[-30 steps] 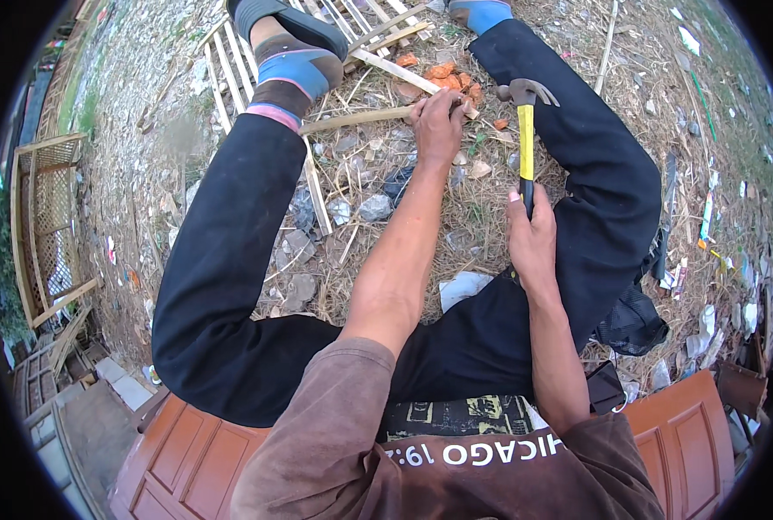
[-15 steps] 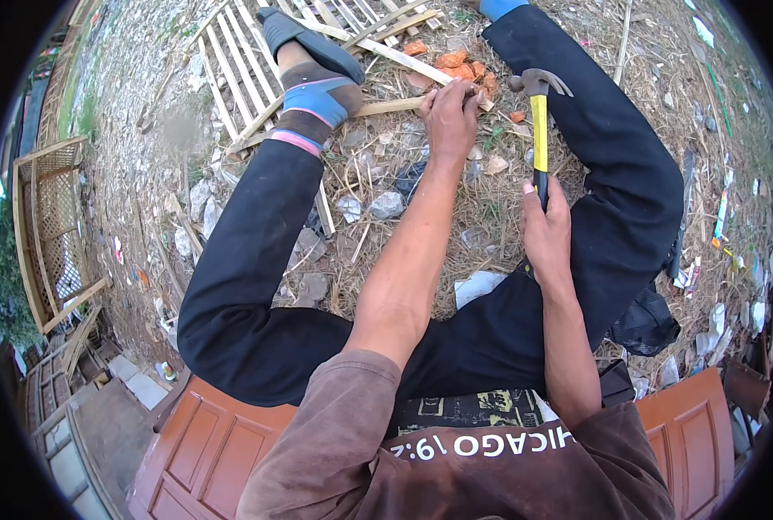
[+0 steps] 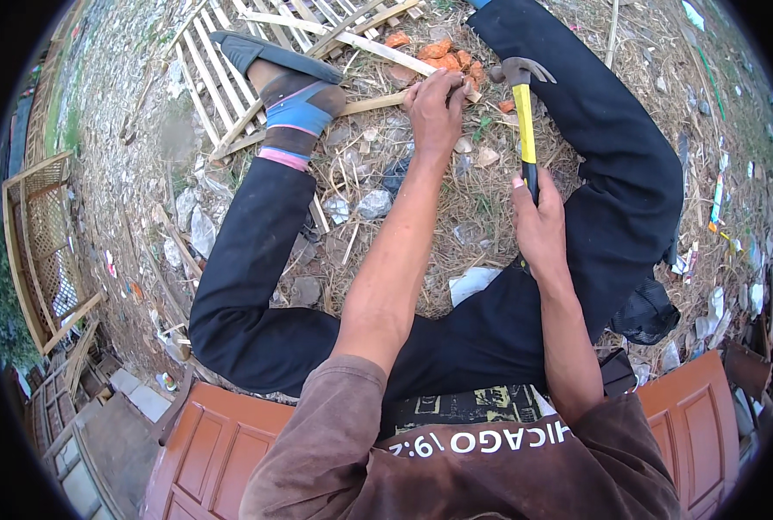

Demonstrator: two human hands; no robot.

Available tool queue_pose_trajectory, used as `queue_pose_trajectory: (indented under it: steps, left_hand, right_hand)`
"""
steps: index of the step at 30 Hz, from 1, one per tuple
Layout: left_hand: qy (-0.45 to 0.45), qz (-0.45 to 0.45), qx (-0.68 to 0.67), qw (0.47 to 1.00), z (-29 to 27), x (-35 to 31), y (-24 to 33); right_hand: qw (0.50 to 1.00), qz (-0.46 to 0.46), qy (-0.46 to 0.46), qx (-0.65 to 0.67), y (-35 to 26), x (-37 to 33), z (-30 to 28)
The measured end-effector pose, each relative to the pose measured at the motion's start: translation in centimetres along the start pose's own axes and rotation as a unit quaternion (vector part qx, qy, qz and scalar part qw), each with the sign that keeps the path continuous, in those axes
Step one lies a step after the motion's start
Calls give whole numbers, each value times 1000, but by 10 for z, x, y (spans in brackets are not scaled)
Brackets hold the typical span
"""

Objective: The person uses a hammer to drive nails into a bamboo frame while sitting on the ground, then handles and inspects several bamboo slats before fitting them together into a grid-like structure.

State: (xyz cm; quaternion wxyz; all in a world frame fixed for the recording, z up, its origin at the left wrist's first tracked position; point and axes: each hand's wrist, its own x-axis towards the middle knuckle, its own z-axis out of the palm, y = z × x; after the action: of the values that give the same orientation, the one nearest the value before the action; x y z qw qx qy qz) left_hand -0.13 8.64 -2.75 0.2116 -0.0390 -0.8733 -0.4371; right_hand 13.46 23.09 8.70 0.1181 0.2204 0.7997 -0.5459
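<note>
My left hand (image 3: 436, 113) is closed on the near end of a pale wooden strip (image 3: 382, 52). A second strip (image 3: 376, 104) meets it from the left under my fingers. Something small and dark shows at the fingertips, too small to make out. My right hand (image 3: 540, 221) grips the black lower handle of a claw hammer (image 3: 527, 126) with a yellow upper handle. The hammer is raised, its steel head just right of the strip's end and apart from it. My left foot, in a grey sandal (image 3: 278, 62), rests by the strips.
A slatted wooden frame (image 3: 217, 74) lies beyond my left foot. Broken orange brick pieces (image 3: 443, 59) are near the strip's end. Stones, straw and litter cover the ground. Behind me is a reddish-brown panelled door (image 3: 217, 442); a lattice panel (image 3: 47, 247) stands far left.
The view has shifted a little. The hammer head is slightly closer to my left hand, and my left foot has moved a bit left. Both hands keep their hold.
</note>
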Motion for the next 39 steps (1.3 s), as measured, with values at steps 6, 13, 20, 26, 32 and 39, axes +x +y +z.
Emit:
queue_pose_trajectory:
  steps: [6, 13, 20, 26, 32, 39]
  left_hand:
    - [-3, 7, 3, 1000, 2, 0, -1]
    - [-4, 36, 14, 999, 1, 0, -6]
    - [-19, 41, -22, 999, 0, 5, -10]
    - [-23, 28, -11, 999, -2, 3, -4]
    - [-30, 27, 0, 999, -3, 3, -3]
    - [-25, 28, -7, 999, -3, 3, -5]
  right_hand:
    - [1000, 12, -9, 12, -3, -1, 1]
    - [997, -21, -2, -68, -17, -9, -2]
    - [998, -31, -10, -62, -12, -8, -1]
    - [999, -1, -17, -36, -7, -7, 0]
    - [999, 4, -19, -36, -4, -4, 1]
    - [998, -3, -18, -57, -8, -6, 1]
